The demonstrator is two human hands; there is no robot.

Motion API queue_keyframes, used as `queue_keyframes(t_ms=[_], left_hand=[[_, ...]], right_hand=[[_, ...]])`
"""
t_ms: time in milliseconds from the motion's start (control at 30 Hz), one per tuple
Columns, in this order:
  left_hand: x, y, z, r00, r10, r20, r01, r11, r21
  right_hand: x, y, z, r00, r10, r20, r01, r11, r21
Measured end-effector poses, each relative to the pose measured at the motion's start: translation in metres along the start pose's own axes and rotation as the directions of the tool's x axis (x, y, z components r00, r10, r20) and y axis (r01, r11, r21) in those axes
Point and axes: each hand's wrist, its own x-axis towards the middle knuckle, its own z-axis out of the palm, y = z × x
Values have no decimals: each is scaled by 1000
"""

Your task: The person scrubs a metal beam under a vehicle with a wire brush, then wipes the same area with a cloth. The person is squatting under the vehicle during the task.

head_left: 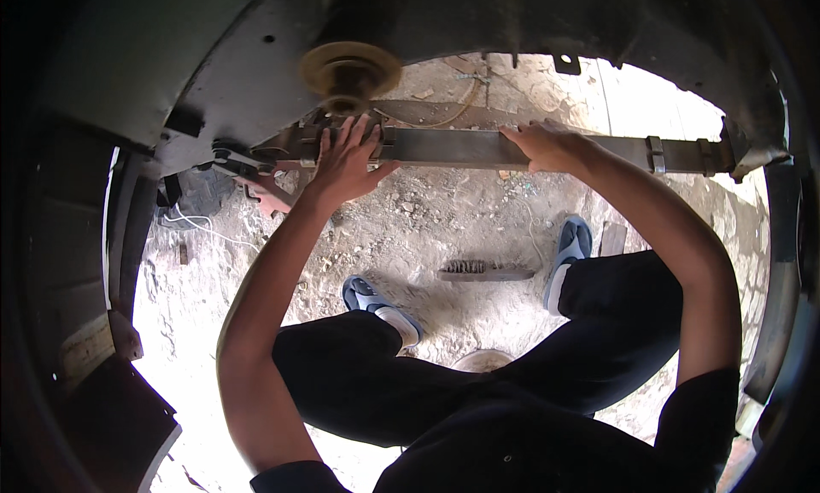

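A long dark steel leaf spring with metal clips runs across the upper middle, beneath a vehicle's dark underside. My left hand lies over its left part, fingers stretched and spread toward the far edge, thumb out to the right. Farther right, my right hand is curled over the same spring, its fingertips partly hidden at the far side. Just beyond my left hand hangs a round, yellowish-brown metal cup. At the left end, another person's hand is beside a metal tool whose kind is hard to make out.
A wire brush lies on the dirt floor between my sandalled feet. Curved body panels close in above and at the sides. A bracket stands at the spring's right end. A thin white cord lies at the left.
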Motion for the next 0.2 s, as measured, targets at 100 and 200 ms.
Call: queue_keyframes(t_ms=[100, 200], left_hand=[[5, -2, 1, 1000, -16, 13, 16, 1000, -19], [6, -5, 3, 997, -19, 77, 21, 1000, -17]], right_hand=[[7, -1, -2, 1000, 10, 14, -10, 999, -45], [8, 1, -18, 998, -4, -56, -5, 988, -154]])
